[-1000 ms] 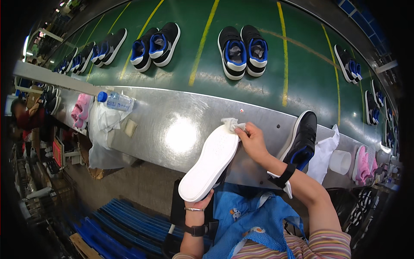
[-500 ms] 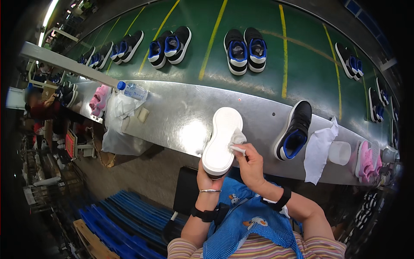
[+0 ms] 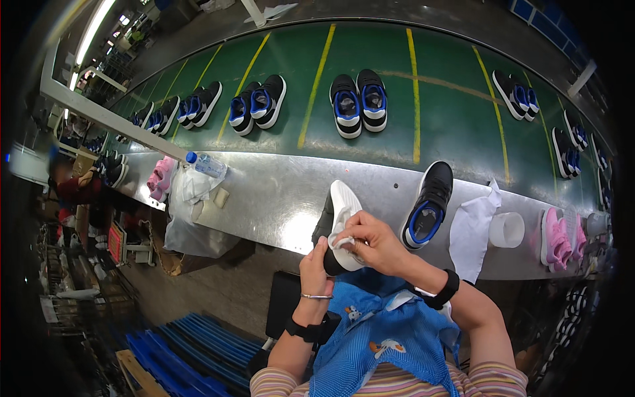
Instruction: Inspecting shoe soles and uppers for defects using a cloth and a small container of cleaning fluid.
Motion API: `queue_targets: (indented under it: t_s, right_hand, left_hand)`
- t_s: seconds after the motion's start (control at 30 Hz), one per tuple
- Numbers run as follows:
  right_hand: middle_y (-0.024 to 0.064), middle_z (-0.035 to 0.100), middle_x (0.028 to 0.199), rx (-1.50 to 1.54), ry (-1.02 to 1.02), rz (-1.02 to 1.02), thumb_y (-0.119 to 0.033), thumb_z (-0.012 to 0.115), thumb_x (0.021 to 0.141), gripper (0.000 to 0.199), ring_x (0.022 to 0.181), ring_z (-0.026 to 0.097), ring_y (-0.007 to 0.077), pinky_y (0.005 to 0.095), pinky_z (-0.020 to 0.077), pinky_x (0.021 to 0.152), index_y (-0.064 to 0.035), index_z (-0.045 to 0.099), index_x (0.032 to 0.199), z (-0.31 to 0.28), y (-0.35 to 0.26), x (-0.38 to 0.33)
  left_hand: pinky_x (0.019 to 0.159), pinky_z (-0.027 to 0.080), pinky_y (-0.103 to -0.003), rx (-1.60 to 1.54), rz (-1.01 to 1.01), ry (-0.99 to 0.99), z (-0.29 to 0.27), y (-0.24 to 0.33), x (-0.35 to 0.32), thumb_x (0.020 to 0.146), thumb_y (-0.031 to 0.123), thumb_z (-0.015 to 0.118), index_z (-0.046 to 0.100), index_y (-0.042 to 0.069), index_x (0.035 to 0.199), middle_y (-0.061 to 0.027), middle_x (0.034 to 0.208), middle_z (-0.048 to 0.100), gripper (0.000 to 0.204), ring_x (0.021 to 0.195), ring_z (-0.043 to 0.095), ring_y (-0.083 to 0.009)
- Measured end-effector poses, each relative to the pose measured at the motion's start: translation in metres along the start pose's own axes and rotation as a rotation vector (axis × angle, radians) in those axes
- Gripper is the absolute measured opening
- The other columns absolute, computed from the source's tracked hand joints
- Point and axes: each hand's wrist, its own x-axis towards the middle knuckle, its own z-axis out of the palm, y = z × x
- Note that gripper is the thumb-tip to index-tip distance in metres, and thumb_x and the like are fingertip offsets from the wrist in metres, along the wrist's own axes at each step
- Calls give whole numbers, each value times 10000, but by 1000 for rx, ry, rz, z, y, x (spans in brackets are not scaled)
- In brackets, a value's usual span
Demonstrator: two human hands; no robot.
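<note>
Above the near edge of the tabletop (image 3: 264, 198), the left hand (image 3: 315, 267) grips a black sneaker (image 3: 324, 223) low, white sole (image 3: 345, 200) tilted rightward, seemingly so the right hand (image 3: 376, 241), fingers pinching a white cloth (image 3: 339, 241), can reach it.

White glare on metal table (image 3: 271, 192)
</note>
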Motion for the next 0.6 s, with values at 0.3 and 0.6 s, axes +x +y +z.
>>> queue_targets:
  t_s: [0.3,0.6]
  right_hand:
    - [46,458,781,-74,-103,-205,137,459,677,344,713,494,189,251,404,644,-95,637,858,-14,-4,-35]
    - [49,488,814,134,188,-32,52,547,719,238,718,509,144,243,413,631,-84,625,898,-16,-32,-27]
  left_hand:
    - [668,500,-294,-121,-165,-34,2,-1,0,855,226,499,508,-35,1016,-112,908,584,307,778,597,-188]
    - [806,454,-450,-165,-238,-90,7,21,4,883,338,385,406,25,1185,-149,1130,499,435,1008,518,-286]
